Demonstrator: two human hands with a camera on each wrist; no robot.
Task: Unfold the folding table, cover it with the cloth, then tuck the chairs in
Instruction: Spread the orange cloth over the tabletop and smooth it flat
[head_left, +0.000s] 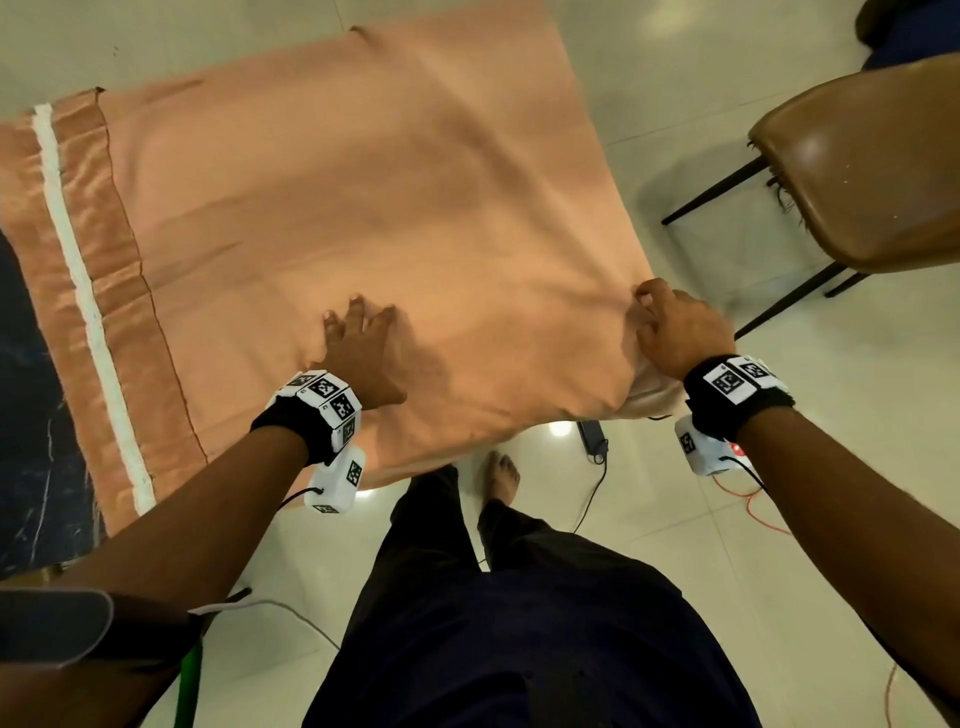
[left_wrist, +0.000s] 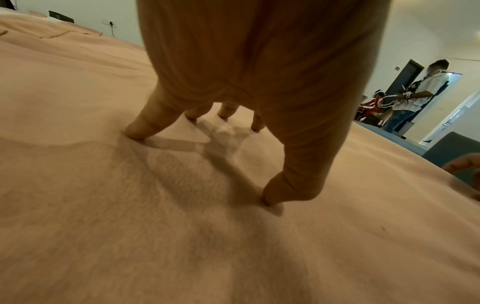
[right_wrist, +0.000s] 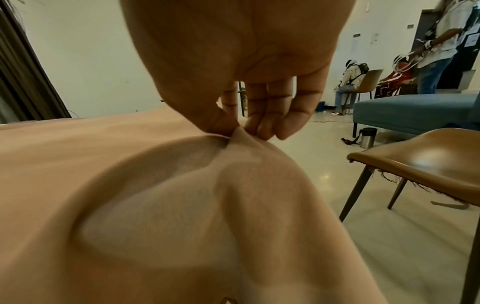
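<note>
A peach cloth (head_left: 337, 197) with a white stripe near its left border lies spread over the table, which is hidden beneath it. My left hand (head_left: 358, 338) presses down on the cloth with spread fingertips (left_wrist: 135, 131) near the front edge. At the cloth's right front corner my right hand (head_left: 670, 322) pinches a raised fold of the cloth (right_wrist: 237, 133) between thumb and fingers. A brown chair (head_left: 872, 171) with dark legs stands to the right of the table, apart from it.
A dark surface (head_left: 31, 415) lies left of the cloth. Cables and a black power adapter (head_left: 592, 439) lie on the pale floor by my bare foot. A blue sofa (right_wrist: 415, 111), a steel flask (right_wrist: 367, 137) and other people (right_wrist: 439, 45) are further back on the right.
</note>
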